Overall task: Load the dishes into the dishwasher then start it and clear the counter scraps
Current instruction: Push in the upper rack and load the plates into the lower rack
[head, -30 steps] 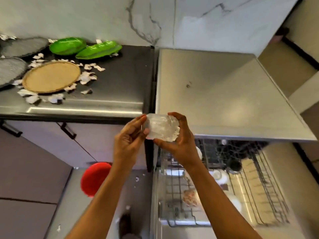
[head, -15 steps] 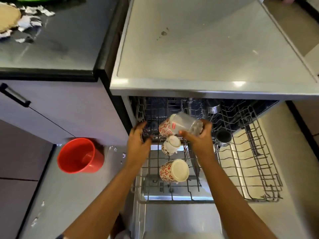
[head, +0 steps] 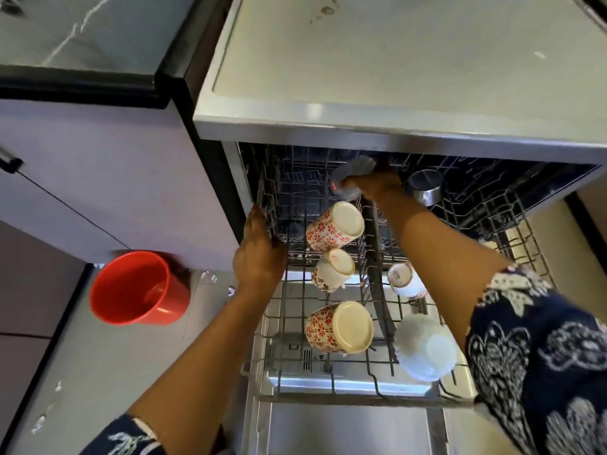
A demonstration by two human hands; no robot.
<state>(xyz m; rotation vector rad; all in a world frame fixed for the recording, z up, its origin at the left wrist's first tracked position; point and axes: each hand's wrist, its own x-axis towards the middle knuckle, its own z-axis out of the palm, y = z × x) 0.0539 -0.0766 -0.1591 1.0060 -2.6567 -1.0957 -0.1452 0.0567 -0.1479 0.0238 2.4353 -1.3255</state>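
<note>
Dishwasher rack [head: 328, 390], left grip [head: 259, 254] curled round its edge; right grip [head: 377, 185] clasping half-hidden glass [head: 353, 172]

a clear glass [head: 353, 178] is held by the right hand [head: 377, 185] deep in the pulled-out dishwasher rack [head: 328, 385], whose left edge is gripped by the left hand [head: 259, 254], patterned mugs [head: 335, 229] parked upside down nearby.

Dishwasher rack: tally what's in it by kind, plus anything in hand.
Ceramic cups: 4
Steel cup: 1
Clear glasses: 2, one resting, one gripped by the right hand
Total at the rack: 7
</note>
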